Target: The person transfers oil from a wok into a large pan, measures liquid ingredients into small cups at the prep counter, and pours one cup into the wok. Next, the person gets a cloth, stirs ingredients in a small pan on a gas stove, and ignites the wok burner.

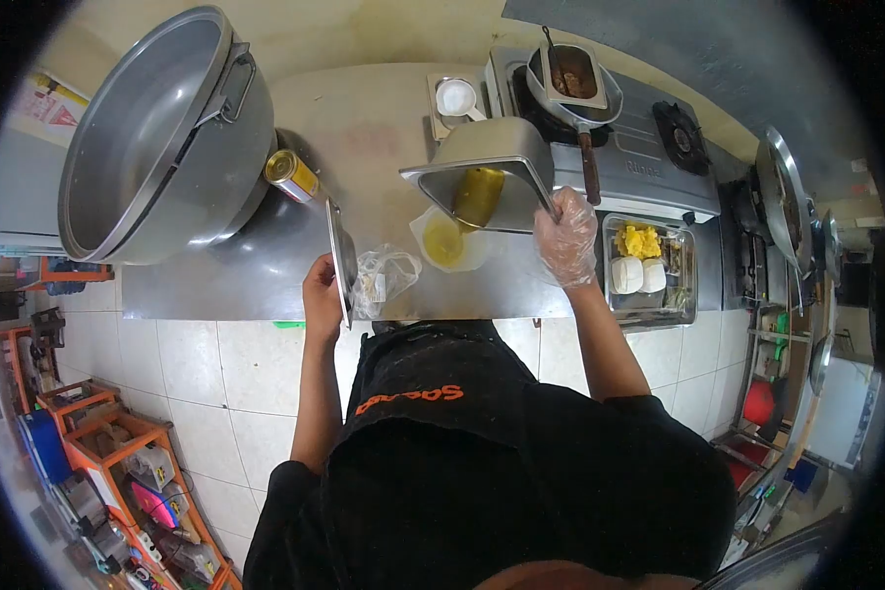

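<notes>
My right hand [566, 236], in a clear plastic glove, grips the rim of a deep steel food pan [492, 143]. The pan is tilted with its mouth toward me, and yellow-green liquid [478, 197] shows inside. Just below its lower rim sits a whitish container [444, 241] with yellow liquid; whether a stream joins them I cannot make out. At the left, my bare left hand [322, 295] holds a flat metal lid [340, 258] up on its edge. Beside the lid lies a crumpled clear plastic bag [385, 280].
A huge grey pot [167, 138] and a gold can [292, 175] stand left. Behind is a small white cup [455, 97]. A gas stove [639, 147] bears a saucepan [610, 98]. A glass tray [693, 265] holds yellow food [637, 240] and white blocks [626, 275].
</notes>
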Available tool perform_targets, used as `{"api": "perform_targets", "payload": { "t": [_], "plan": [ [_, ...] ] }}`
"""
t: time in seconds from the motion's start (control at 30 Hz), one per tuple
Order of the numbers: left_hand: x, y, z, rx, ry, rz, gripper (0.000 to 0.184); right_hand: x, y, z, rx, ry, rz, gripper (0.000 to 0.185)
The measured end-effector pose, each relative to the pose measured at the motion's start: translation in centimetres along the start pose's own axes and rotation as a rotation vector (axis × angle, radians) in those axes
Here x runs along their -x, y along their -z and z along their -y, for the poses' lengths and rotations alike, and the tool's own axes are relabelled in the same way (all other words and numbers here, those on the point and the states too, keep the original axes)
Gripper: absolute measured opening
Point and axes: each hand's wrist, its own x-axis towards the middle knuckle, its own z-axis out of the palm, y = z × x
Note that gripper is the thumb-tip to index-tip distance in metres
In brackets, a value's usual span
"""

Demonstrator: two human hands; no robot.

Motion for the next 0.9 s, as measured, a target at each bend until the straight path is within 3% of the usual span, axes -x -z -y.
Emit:
{"api": "perform_targets", "payload": {
  "t": [0.63,0.9],
  "plan": [
    [0.1,-0.5,-1.2,-0.069,0.043,-0.013,0.013,0.8,0.6,0.7,-0.012,-0.119,-0.005,0.016],
    [-0.5,-0.3,-0.7,-0.138,-0.155,-0.017,0.012,0.6,-0.4,0.2,-0.035,-0.164,-0.117,0.020]
  ]
}}
